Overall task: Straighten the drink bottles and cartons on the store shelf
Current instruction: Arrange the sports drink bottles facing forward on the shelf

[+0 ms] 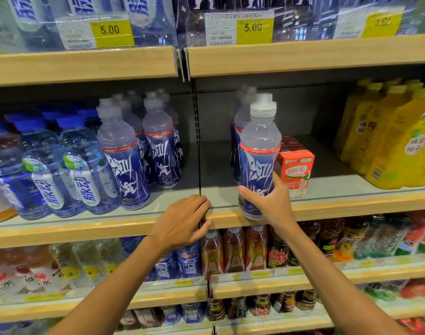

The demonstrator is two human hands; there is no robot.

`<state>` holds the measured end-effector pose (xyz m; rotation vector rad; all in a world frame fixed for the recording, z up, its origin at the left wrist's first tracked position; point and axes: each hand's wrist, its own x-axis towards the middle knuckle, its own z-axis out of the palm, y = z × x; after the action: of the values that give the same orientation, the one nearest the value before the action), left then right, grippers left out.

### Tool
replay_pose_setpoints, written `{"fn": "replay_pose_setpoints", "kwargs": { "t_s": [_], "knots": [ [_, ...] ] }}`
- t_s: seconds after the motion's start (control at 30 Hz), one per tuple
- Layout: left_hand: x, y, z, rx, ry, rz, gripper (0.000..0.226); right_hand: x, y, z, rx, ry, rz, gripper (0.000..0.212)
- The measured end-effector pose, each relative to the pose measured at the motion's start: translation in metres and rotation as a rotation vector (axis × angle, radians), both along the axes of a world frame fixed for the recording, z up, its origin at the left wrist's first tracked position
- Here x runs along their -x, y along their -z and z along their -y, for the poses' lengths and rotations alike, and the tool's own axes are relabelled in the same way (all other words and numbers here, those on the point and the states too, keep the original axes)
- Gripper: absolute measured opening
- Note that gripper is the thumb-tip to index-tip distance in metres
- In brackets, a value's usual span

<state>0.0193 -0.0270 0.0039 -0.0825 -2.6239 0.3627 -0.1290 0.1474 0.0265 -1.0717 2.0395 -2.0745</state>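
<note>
My right hand (270,201) grips the lower part of a clear bottle with a blue label and white cap (258,151), held upright at the front edge of the middle shelf (351,204). More bottles of the same kind stand behind it (240,122). Just right of the held bottle stands a red and white drink carton (296,171), with more cartons behind. My left hand (184,220) rests with relaxed fingers on the shelf's front edge at the seam between the two shelf sections. Left of the seam stand matching blue-label bottles (124,153).
Blue-capped water bottles (69,163) fill the far left of the middle shelf. Yellow juice bottles (395,139) crowd its right end. The shelf floor between the two blue-label groups is bare. Shelves above and below hold more drinks and yellow price tags (112,32).
</note>
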Motion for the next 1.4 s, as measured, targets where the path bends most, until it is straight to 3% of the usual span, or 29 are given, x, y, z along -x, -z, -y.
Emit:
{"fn": "replay_pose_setpoints", "kwargs": {
  "t_s": [0.2,0.37,0.53,0.87,1.17,1.3,1.4],
  "knots": [
    [0.001,0.005,0.0,-0.01,-0.007,-0.042,0.044,0.0,0.005,0.0,-0.046,0.031,-0.026,0.063],
    [0.0,0.006,-0.001,-0.045,-0.024,-0.038,0.043,-0.018,0.022,-0.012,0.031,0.258,-0.152,0.064],
    [0.0,0.004,-0.003,-0.057,-0.037,-0.032,0.042,-0.02,0.018,-0.002,-0.047,0.385,-0.216,0.06],
    [-0.001,0.003,-0.005,-0.09,-0.054,-0.022,0.04,-0.011,0.02,0.022,-0.133,0.427,-0.202,0.059],
    [-0.005,-0.002,-0.013,-0.142,-0.083,-0.006,0.044,-0.009,0.013,0.021,-0.173,0.314,-0.163,0.059],
    [-0.024,-0.002,-0.018,-0.184,-0.143,-0.125,0.041,-0.033,0.02,0.002,-0.081,0.392,-0.343,0.04],
    [-0.042,-0.002,-0.011,-0.102,-0.13,-0.185,0.036,-0.047,0.016,0.009,-0.052,0.309,-0.399,0.029]
  ]
}}
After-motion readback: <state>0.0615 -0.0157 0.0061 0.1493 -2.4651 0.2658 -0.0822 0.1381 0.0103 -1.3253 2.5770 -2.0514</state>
